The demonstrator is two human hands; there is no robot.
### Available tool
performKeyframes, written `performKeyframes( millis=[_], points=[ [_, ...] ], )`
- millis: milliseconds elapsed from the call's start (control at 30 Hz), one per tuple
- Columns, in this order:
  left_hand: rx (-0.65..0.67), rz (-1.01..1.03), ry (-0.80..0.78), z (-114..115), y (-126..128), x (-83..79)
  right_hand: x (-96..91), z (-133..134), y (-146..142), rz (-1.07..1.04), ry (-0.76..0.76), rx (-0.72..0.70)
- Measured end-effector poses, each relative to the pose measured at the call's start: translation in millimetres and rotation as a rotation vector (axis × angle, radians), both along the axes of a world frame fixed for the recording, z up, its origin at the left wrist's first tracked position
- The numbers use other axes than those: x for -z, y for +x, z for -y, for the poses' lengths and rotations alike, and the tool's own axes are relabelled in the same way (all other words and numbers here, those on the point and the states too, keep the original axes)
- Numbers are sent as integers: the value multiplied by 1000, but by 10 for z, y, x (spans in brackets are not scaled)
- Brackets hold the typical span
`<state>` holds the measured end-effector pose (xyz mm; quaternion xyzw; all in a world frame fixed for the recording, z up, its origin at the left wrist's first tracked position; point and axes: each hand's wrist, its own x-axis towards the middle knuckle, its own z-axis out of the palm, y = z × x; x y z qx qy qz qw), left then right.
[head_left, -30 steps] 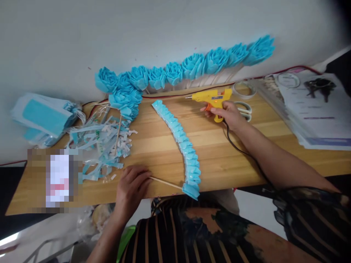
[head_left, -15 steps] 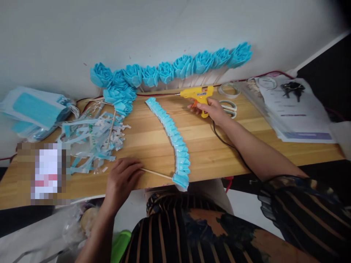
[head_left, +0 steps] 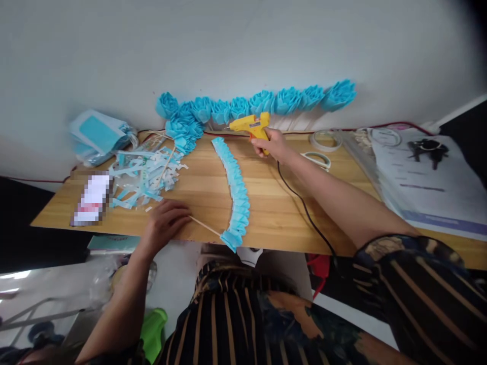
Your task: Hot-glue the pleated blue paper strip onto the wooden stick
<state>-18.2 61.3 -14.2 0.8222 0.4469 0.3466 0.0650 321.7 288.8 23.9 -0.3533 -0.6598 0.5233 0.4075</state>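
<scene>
My right hand is closed round a yellow glue gun, held just above the far end of a long curved strip of folded blue pieces on the wooden table. Its black cord trails back under my forearm. My left hand rests near the table's front edge, fingers pinched on a thin wooden stick whose other end meets the near tip of the blue strip.
A row of blue paper flowers leans on the wall. Cut blue scraps and a stack of blue masks lie left. Scissors, tape rolls and papers lie right.
My right hand has carried the glue gun leftward, from beside the scissors to the far end of the blue strip. My left hand stays on the stick. The camera view shifted.
</scene>
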Motion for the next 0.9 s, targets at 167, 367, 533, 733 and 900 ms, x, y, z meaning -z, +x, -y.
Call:
performKeyframes(
  millis=[167, 367, 533, 733, 900],
  points=[
    [2, 6, -8, 1, -2, 4, 17, -138, -266, 17, -28, -65],
    [7, 30, 9, -3, 12, 11, 213, -160, -321, 63, -72, -53],
    [-4, 37, 23, 2, 42, -6, 231, -134, -263, 16, -111, -2],
    [-17, 47, 5, 12, 43, 9, 228, -114, -259, 6, -136, -2],
    [-28, 41, 10, 15, 35, 21, 298, -153, -251, 7, -122, -11]
  ],
)
